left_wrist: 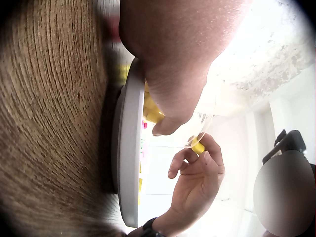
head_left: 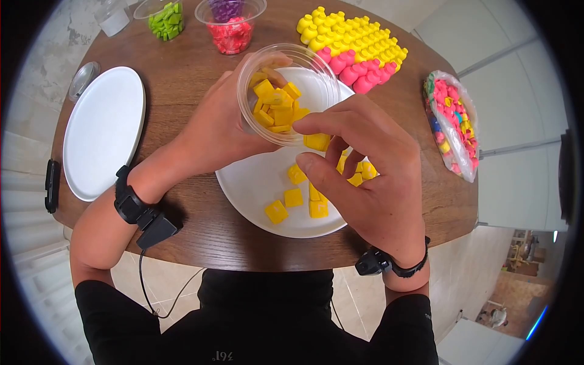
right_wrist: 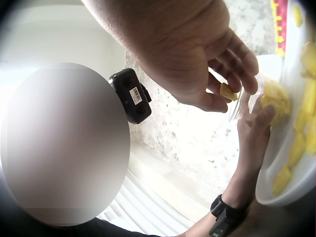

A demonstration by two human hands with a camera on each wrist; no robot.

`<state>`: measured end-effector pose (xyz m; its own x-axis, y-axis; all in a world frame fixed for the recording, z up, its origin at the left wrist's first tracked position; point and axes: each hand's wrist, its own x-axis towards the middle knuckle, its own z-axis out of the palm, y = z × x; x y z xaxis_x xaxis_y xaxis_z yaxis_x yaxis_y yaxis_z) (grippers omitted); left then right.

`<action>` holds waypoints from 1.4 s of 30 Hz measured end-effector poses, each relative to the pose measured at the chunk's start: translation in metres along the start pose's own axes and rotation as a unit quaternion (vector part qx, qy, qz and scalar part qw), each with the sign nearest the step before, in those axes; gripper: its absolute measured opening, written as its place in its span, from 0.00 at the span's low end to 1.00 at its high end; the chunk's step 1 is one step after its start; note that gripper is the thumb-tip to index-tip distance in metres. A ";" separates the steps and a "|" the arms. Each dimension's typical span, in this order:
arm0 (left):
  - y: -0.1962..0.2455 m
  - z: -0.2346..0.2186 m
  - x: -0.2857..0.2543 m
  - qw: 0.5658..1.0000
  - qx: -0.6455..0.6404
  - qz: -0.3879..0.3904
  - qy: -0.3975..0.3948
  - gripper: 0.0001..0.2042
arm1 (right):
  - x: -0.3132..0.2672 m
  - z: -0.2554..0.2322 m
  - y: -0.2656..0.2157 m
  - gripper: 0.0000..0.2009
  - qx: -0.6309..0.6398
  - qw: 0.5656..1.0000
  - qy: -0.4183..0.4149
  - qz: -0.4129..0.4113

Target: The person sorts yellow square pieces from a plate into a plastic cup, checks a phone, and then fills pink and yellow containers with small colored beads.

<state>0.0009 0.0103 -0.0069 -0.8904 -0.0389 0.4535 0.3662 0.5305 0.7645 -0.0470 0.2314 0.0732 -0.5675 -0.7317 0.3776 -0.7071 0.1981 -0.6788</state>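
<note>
My left hand (head_left: 225, 121) grips a clear plastic cup (head_left: 333, 82) tilted over a round white plate (head_left: 243, 191). Inside the cup lies a heap of small yellow square pieces (head_left: 280, 112). At the cup's near rim, my right hand (head_left: 380, 161) pinches one yellow piece (head_left: 316, 142) between thumb and fingers; the right wrist view also shows this piece (right_wrist: 228, 92) close to the cup's mouth. More yellow squares (head_left: 293, 198) lie scattered on the plate below, partly hidden by the right hand.
To the left lies another white plate (head_left: 103, 134), with a clear lid (head_left: 84, 80) beside it. Tubs of green pieces (head_left: 165, 24) and pink pieces (head_left: 231, 38) stand at the back. Yellow and pink bottle-shaped pieces (head_left: 353, 39) form a block; a bag of colourful pieces (head_left: 453, 125) sits right.
</note>
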 end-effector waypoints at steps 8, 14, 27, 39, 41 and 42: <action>-0.002 0.001 0.000 1.000 0.001 -0.002 0.003 0.44 | 0.000 0.000 0.000 0.14 0.000 1.000 -0.001 0.000; -0.002 0.001 0.000 1.000 0.006 0.000 0.001 0.44 | 0.000 0.000 -0.001 0.14 -0.001 1.000 -0.003 0.003; -0.003 0.001 0.000 1.000 0.023 0.009 0.004 0.44 | 0.000 0.000 -0.001 0.14 0.000 1.000 -0.004 0.004; -0.002 -0.001 0.000 1.000 0.019 -0.001 -0.005 0.45 | 0.000 0.000 -0.001 0.14 0.001 1.000 -0.002 0.004; -0.002 -0.001 0.000 1.000 0.018 0.000 -0.005 0.45 | 0.000 0.000 -0.001 0.14 0.002 1.000 -0.001 0.003; -0.002 -0.001 0.000 1.000 0.018 0.002 -0.005 0.45 | 0.000 0.000 -0.001 0.14 0.002 1.000 -0.003 0.003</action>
<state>0.0001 0.0085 -0.0084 -0.8915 -0.0285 0.4522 0.3601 0.5611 0.7453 -0.0465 0.2313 0.0739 -0.5696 -0.7340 0.3698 -0.7016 0.1999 -0.6840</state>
